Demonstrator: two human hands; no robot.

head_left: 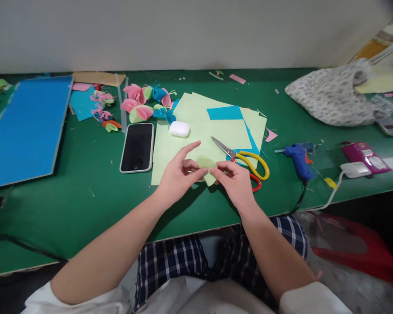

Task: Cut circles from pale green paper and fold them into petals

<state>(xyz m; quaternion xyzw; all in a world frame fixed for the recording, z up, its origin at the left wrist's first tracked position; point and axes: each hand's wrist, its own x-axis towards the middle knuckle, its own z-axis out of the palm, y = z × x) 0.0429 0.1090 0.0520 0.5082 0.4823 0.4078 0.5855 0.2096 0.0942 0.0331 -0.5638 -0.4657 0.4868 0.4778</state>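
Paper, a small pale green piece, is held up between both hands, over the near edge of some larger sheets, and is bent at its lower part. Its left side is pinched by the narrow grip of the left hand, whose index finger is stretched out clear of it; its right side is pinched by the equally narrow grip of the right hand. Beneath, the large pale green sheets are spread in a loose stack on the green surface. On them are laid a blue strip, a small white case and yellow-handled scissors; a red handle is partly hidden by the right hand. Just beside the sheets, to the left, a phone is placed, screen dark. Behind it, pink, green and blue paper petals are clustered. Farther left, a blue board is laid flat. To the right, a blue glue gun is set down, with a purple object near it and a patterned cloth bag behind.
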